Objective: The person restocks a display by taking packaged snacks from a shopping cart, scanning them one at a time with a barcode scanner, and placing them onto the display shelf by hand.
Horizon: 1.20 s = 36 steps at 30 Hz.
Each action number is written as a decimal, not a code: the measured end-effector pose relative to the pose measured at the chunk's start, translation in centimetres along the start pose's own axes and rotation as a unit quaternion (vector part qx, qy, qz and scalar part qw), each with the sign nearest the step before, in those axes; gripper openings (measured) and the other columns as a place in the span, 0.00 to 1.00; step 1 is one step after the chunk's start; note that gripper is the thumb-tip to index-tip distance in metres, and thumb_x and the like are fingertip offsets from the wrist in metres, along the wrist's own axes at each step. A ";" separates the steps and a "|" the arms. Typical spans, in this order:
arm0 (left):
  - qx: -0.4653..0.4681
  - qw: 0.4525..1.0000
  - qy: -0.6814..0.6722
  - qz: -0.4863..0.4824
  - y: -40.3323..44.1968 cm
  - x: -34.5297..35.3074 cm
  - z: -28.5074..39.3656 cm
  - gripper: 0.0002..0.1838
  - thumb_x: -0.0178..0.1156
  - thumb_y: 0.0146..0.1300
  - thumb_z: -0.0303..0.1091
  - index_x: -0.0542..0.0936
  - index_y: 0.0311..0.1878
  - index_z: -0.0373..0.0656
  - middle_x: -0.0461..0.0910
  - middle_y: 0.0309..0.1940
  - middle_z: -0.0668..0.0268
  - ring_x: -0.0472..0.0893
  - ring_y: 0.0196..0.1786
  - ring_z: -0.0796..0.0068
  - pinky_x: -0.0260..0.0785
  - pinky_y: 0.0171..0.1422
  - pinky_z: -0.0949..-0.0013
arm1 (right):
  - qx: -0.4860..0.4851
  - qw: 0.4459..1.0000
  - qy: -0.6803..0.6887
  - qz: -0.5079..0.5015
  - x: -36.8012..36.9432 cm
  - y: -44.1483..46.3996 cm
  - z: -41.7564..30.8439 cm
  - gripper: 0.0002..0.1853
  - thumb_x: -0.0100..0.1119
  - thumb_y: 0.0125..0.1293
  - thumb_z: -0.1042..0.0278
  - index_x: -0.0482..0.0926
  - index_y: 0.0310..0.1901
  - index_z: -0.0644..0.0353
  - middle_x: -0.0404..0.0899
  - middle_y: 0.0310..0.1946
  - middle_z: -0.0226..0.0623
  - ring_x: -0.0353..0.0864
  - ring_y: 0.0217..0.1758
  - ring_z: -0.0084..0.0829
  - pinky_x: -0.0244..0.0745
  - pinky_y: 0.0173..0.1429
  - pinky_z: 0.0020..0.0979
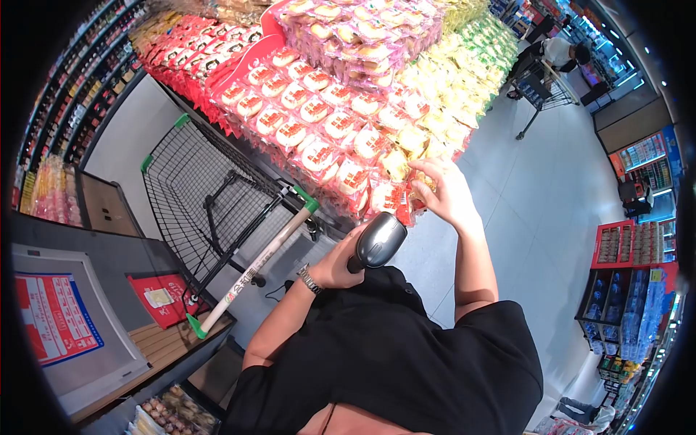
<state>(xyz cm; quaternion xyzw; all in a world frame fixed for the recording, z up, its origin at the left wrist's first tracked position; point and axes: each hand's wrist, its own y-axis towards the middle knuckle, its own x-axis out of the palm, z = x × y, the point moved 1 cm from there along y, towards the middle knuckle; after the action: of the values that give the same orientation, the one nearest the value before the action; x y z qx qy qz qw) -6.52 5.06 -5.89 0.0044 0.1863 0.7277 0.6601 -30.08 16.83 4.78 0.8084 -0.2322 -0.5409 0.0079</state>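
Note:
My left hand (338,262), with a metal watch on the wrist, is wrapped round the handle of a dark handheld scanner (382,240). The scanner's rounded head is in front of the near corner of the stacked packets. My right hand (444,190) is at that same corner, its thumb and fingers apart, touching or just over a clear-wrapped packet (396,164). Whether its fingertips grip anything is unclear. Red-and-white wrapped packets (316,154) lie in rows across the display, with yellowish ones beside them.
An empty wire shopping cart (210,196) with green corners stands at the left, by a grey counter (109,312). Purple packets (348,36) are piled higher at the back. A person (557,52) with another cart (540,90) is at the upper right. Blue bottle packs (641,312) stand right.

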 end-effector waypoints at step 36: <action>-0.031 0.999 -0.028 -0.003 -0.9 0.3 -1.0 0.46 0.64 0.48 0.22 0.59 0.74 0.35 0.65 0.69 0.49 0.66 0.74 0.51 0.57 0.76 0.59 | 0.112 0.990 0.082 -0.028 -0.3 -3.3 -0.1 0.09 0.73 0.55 0.66 0.83 0.34 0.57 0.83 0.27 0.37 0.84 0.28 0.39 0.78 0.35 0.35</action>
<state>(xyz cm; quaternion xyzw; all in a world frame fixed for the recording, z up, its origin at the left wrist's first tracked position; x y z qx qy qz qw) -5.91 5.16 -7.17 0.0043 0.1450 0.7310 0.6668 -28.91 19.85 4.24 0.8517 -0.2673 -0.4437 -0.0794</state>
